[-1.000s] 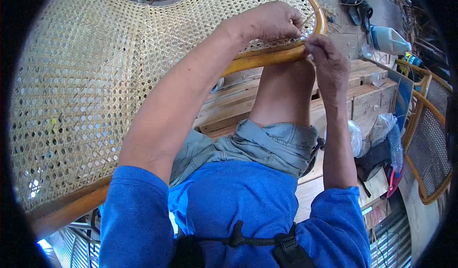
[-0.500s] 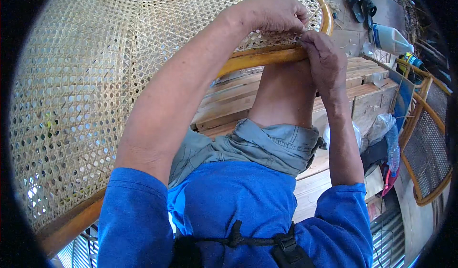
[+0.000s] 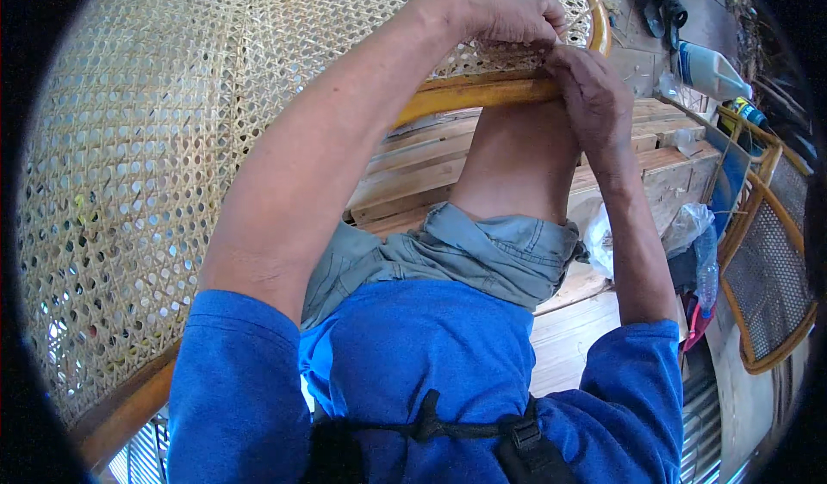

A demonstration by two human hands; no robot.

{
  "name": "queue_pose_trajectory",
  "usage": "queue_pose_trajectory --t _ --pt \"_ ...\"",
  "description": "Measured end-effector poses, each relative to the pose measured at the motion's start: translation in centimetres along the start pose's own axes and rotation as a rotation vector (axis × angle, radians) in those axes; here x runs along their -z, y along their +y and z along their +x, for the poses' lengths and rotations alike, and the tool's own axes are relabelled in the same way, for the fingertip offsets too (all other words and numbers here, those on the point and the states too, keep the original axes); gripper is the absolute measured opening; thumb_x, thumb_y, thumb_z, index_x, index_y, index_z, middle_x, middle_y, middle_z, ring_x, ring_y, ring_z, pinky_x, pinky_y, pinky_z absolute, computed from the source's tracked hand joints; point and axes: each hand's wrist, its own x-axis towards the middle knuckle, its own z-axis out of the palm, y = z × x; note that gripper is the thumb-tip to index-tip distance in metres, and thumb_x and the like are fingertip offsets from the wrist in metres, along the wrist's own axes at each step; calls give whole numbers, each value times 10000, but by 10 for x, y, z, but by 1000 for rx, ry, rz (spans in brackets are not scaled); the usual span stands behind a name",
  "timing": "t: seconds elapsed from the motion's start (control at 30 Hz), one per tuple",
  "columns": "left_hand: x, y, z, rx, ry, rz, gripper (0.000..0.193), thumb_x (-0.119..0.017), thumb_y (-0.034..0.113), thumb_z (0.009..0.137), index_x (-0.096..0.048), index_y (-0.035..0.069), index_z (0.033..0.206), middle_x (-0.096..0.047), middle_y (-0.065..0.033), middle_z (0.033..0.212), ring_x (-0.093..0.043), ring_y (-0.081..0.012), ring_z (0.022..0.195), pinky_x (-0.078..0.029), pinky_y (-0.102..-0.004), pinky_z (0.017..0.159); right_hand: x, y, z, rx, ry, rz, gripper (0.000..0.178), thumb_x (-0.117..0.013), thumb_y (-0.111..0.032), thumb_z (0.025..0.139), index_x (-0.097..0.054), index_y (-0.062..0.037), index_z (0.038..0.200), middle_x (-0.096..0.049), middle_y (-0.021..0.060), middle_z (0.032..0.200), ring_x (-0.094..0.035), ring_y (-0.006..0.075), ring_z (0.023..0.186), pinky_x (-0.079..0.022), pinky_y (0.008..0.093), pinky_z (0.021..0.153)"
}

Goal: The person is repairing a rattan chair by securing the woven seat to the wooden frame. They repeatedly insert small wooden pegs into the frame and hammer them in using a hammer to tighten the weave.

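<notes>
A large panel of woven cane mesh fills the left and upper part of the view, edged by a glossy brown rattan frame. My left hand reaches across over the mesh near the frame's far right corner, thumb and fingertips pinched on a thin cane strand. Just below it, my right hand bends over the rattan rail with its fingers pressed together. Its fingertips almost meet those of the left hand. Whatever lies between the right fingers is hidden.
Under the rail my bare thigh rests beside a slatted wooden bench. To the right are a white jug, black sandals, clear plastic bags, a plastic bottle and another rattan-framed mesh piece.
Both hands have shifted slightly right and away from me, still close together at the frame corner. The right elbow has swung a little outward.
</notes>
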Motion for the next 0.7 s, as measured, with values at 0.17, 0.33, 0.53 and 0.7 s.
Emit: queue_pose_trajectory --t 0.17,0.33,0.53,0.7 --pt "1 -7 -3 -131 40 -30 163 -556 123 761 -645 27 858 -577 -27 661 -500 -128 609 -431 -302 564 5 -4 0 -24 -76 45 176 -582 -9 773 -606 -75 934 -630 92 853 -609 265 811 -490 352 704" --pt "-2 4 -3 -89 82 28 172 -556 144 755 -643 25 843 -578 -28 655 -498 -126 612 -426 -300 575 2 -2 2 -5 -82 -37 173 -591 -23 771 -616 -80 932 -634 84 868 -609 275 797 -495 360 693" --pt "1 -1 -2 -93 82 88 212 -558 187 735 -656 26 831 -599 -46 673 -519 -126 640 -428 -296 595 -2 5 -3 8 3 13 168 -597 -44 782 -623 -88 943 -636 88 866 -614 275 790 -499 364 678" --pt "1 -5 0 -112 82 -26 206 -589 175 728 -664 26 850 -604 -43 677 -525 -127 615 -436 -303 575 -1 -11 -2 -128 25 24 187 -616 -29 779 -637 -91 954 -635 104 853 -614 262 786 -495 350 679"
